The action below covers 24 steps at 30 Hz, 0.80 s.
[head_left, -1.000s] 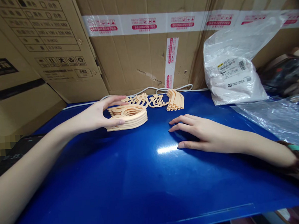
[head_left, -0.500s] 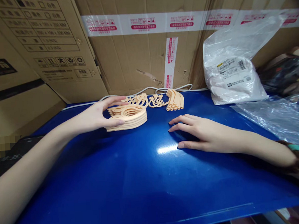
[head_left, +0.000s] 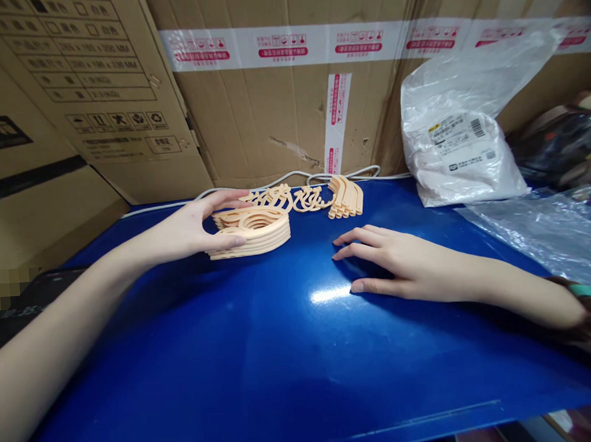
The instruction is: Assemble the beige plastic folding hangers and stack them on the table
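Observation:
A neat stack of beige curved plastic pieces [head_left: 266, 235], each with a rounded opening, lies toward the back of the blue table. My left hand [head_left: 200, 225] grips the stack from the left, its thumb on the near side and the other fingers across the far side. Just behind lie several thin beige hooks [head_left: 308, 199], shaped like hanger hooks. Beside them, to the right, is a bundle of bent beige tube-like arms [head_left: 345, 196]. My right hand [head_left: 395, 261] rests low over the table, open, fingers apart and holding nothing, nearer to me than the bundle.
The blue table [head_left: 264, 369] has its near edge below. Cardboard boxes [head_left: 269, 116] stand along the back and left. A white cable [head_left: 287, 176] runs along the rear. At right are a white plastic bag [head_left: 464, 144] and clear plastic film [head_left: 561, 231].

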Each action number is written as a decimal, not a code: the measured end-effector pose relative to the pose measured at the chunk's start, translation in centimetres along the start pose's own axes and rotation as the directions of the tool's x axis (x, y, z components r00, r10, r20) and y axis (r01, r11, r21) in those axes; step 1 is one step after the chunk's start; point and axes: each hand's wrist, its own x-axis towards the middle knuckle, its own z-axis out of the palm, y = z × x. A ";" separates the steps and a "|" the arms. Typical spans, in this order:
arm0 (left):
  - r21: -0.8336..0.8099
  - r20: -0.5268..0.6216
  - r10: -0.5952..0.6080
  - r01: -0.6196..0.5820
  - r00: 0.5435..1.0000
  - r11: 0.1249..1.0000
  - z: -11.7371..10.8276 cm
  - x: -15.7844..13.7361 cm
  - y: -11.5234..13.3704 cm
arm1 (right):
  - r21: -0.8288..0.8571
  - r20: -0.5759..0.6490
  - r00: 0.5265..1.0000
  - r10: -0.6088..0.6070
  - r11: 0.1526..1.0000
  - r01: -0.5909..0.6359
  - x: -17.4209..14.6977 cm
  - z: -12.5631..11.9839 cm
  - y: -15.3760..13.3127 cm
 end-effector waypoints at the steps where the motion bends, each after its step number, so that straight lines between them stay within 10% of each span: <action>1: 0.002 0.000 0.002 -0.002 1.000 1.000 0.0 0.0 0.0 | 0.000 0.000 1.000 0.001 1.000 -0.001 0.0 0.0 0.0; 24: 0.017 -0.006 0.025 -0.025 1.000 1.000 0.1 0.1 -0.1 | -0.013 -0.011 1.000 0.003 1.000 -0.003 -0.1 0.1 0.0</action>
